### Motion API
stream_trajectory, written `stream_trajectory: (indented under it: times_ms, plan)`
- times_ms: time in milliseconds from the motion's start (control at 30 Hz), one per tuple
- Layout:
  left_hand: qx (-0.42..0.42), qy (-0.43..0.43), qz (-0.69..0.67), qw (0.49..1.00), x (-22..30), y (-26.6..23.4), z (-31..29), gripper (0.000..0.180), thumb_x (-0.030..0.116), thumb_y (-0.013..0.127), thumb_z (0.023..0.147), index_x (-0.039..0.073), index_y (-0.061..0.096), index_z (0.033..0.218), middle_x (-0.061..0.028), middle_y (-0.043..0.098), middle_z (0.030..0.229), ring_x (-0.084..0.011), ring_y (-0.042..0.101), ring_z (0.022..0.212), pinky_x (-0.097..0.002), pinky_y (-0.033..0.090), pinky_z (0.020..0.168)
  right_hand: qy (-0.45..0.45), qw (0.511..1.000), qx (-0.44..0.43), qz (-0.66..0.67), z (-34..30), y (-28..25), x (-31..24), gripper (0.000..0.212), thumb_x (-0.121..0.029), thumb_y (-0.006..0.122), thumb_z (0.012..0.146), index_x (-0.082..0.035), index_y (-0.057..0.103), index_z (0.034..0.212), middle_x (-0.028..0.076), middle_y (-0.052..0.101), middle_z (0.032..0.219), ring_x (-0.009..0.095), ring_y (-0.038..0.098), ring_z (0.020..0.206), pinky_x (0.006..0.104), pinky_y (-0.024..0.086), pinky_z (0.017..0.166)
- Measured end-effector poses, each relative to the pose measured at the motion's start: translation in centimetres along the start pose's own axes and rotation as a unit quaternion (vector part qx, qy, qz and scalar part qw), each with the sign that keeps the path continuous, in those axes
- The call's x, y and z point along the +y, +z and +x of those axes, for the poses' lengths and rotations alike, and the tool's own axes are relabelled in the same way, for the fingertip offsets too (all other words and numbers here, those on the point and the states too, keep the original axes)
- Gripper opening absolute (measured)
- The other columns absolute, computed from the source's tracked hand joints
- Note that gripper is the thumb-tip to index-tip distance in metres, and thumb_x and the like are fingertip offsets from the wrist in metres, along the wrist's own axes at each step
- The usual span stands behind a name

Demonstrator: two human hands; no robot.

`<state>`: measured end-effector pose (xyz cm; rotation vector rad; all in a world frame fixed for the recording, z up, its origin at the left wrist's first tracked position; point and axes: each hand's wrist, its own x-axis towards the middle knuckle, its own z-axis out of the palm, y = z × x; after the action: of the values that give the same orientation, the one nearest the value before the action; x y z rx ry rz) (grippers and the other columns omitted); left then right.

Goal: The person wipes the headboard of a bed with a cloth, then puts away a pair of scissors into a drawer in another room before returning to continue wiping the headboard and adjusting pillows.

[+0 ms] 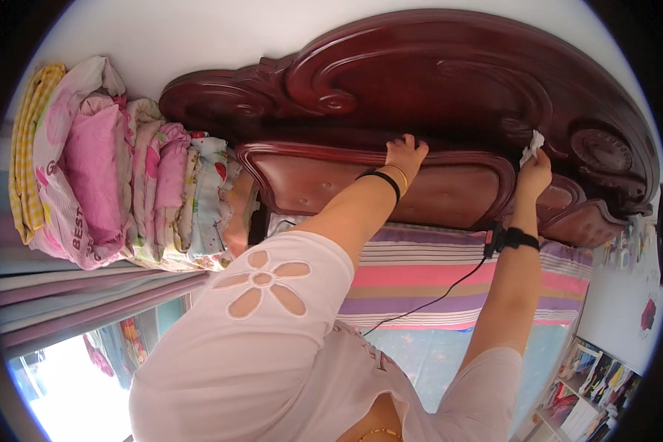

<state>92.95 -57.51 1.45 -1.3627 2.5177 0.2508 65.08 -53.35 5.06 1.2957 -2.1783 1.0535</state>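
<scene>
A large dark red wooden headboard (420,81) with carved scrolls and padded panels (331,184) stretches across the view before me. My left hand (407,156) is closed over the raised rim above the middle padded panel, its fingers bent around the wood. Farther right, my right hand (535,175) pinches a small crumpled white tissue (532,146) between its fingers. The tissue is up against the carved wood near a scroll. A black band with a small device (512,239) and a cable is on my right wrist.
Folded bedding (96,169) is piled high at the left end of the headboard. Striped bedding (420,276) lies below the panels. Curtains (74,295) and a bright window (74,390) are at lower left, with a filled shelf (589,390) at lower right.
</scene>
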Motion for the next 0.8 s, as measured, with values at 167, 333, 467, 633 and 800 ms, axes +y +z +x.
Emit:
stream_trajectory:
  times_ms: [167, 333, 467, 633, 800]
  plan:
    - [0.004, 0.03, -0.035, 0.999, 0.8, 0.0, -0.1, 0.092, 0.01, 0.078, 0.06, 0.009, 0.026, 0.136, -0.0247, 0.03, 0.134, -0.0375, 0.048, 0.109, -0.045, 0.041, 0.091, 0.237, 0.965, 0.018, 0.112, -8.3, -4.2, -1.8, 0.025, -0.013, 0.055, 0.082, 0.002, 0.063, 0.099, 0.013, 0.065, 0.089, 0.022, 0.06, 0.076, 0.0326, 0.048, 0.069]
    - [0.118, 0.099, -0.148, 0.977, -5.6, 3.6, 0.4, 0.089, 0.023, 0.076, 0.066, 0.007, 0.025, 0.137, -0.022, 0.041, 0.125, -0.0365, 0.046, 0.112, -0.0501, 0.037, 0.091, 0.397, 0.844, 0.042, 0.357, -16.8, -6.7, -7.2, 0.019, -0.011, 0.055, 0.084, 0.002, 0.062, 0.095, 0.005, 0.061, 0.08, 0.016, 0.056, 0.073, 0.0287, 0.045, 0.064]
    - [0.096, 0.072, -0.166, 0.979, -11.9, 2.8, -4.3, 0.079, 0.035, 0.077, 0.065, 0.006, 0.038, 0.128, -0.0167, 0.054, 0.111, -0.0317, 0.051, 0.106, -0.0474, 0.04, 0.085, 0.423, 0.835, 0.062, 0.346, -20.6, -14.3, -9.5, 0.017, -0.008, 0.055, 0.084, 0.002, 0.061, 0.095, 0.005, 0.06, 0.084, 0.014, 0.056, 0.074, 0.0259, 0.045, 0.063]
    - [0.182, 0.044, -0.091, 0.978, -21.9, 4.6, -8.1, 0.046, 0.038, 0.076, 0.062, 0.01, 0.059, 0.094, -0.0054, 0.06, 0.091, -0.0231, 0.056, 0.091, -0.0381, 0.041, 0.083, 0.409, 0.792, 0.043, 0.451, -16.1, -10.8, -14.9, 0.019, -0.006, 0.055, 0.084, 0.004, 0.058, 0.1, 0.008, 0.06, 0.088, 0.018, 0.059, 0.078, 0.0294, 0.05, 0.063]
    - [0.235, 0.057, -0.111, 0.964, -20.8, 4.2, -10.5, 0.038, 0.032, 0.074, 0.063, 0.007, 0.057, 0.085, -0.0083, 0.06, 0.084, -0.0231, 0.057, 0.086, -0.0355, 0.042, 0.081, 0.346, 0.803, 0.018, 0.486, -11.3, -1.0, -16.0, 0.02, -0.003, 0.055, 0.082, 0.005, 0.06, 0.1, 0.007, 0.062, 0.085, 0.016, 0.058, 0.07, 0.0261, 0.048, 0.062]
